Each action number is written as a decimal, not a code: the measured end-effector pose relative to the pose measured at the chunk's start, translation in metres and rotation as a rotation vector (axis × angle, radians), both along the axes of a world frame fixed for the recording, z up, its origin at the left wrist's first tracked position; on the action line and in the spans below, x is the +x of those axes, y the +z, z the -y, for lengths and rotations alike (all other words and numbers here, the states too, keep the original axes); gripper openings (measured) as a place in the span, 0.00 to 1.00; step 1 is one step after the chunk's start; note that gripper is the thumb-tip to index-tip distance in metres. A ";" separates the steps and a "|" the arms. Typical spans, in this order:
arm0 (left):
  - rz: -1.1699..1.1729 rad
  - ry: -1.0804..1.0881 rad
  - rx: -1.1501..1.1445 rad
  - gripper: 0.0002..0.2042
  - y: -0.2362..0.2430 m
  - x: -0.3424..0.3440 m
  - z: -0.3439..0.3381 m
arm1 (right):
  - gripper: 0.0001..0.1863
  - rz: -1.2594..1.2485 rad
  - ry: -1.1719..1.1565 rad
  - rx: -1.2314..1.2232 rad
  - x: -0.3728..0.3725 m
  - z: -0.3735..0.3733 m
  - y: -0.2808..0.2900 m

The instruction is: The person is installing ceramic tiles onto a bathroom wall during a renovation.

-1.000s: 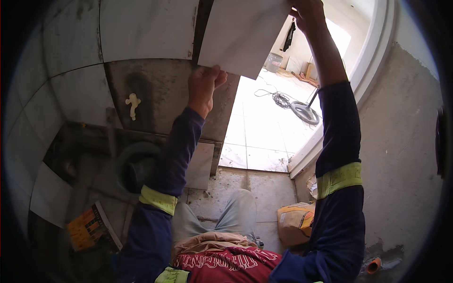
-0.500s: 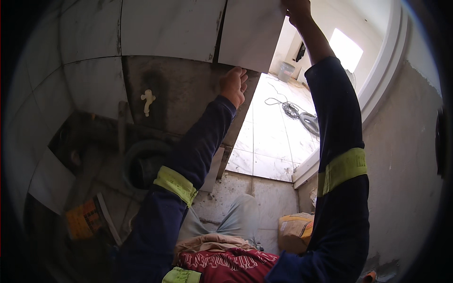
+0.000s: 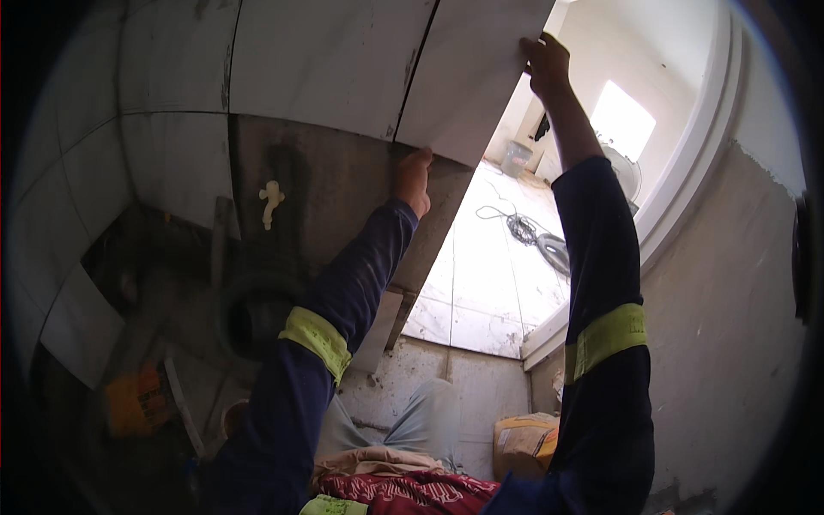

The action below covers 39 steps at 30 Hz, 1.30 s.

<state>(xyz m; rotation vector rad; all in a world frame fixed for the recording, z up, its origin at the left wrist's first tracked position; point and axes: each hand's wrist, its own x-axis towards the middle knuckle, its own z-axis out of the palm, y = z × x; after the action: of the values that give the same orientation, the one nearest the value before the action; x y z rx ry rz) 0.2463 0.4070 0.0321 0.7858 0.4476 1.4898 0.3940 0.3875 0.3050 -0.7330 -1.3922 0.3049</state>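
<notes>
From my seat I have the pale, faintly veined tile (image 3: 476,81) at the top of the view, upright beside the doorway, its top running out of sight. A thin dark gap parts its left edge from the neighbouring tile (image 3: 330,60), and below it the bare wall (image 3: 339,167) shows.

My left hand (image 3: 413,182) is below the tile's lower edge, near the lower left corner, fingers mostly folded and the uppermost tip touching that edge; I can't tell whether it grips or only props. My right hand (image 3: 548,67) is at the right edge, half curled, fingertips against the rim; whether any finger reaches behind, I can't see.

I judge this piece rigid and fairly heavy for its thickness, with no give at all. The face looks smooth, so I wouldn't trust a flat palm to carry it; dust would make it slide more. Corners and edges are probably brittle, and a knock against the door frame (image 3: 687,197) could chip one. I'd want the weight borne from underneath, near the middle of the lower edge, and the side edge steadied higher up, well clear of the corners.
</notes>
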 end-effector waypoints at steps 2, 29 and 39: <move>-0.002 0.010 0.004 0.22 -0.002 -0.002 -0.003 | 0.19 0.017 0.010 -0.002 -0.001 0.001 -0.003; -0.084 0.010 -0.088 0.16 0.005 0.002 -0.006 | 0.10 0.406 -0.342 0.030 0.046 -0.040 0.045; -0.039 0.002 -0.121 0.15 0.011 0.003 0.004 | 0.13 0.433 -0.304 0.011 0.056 -0.057 0.054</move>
<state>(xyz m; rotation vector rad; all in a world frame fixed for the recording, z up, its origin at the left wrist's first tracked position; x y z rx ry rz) 0.2497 0.4035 0.0430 0.7195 0.5623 1.4375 0.4503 0.4447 0.3585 -1.0281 -1.6552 -0.1094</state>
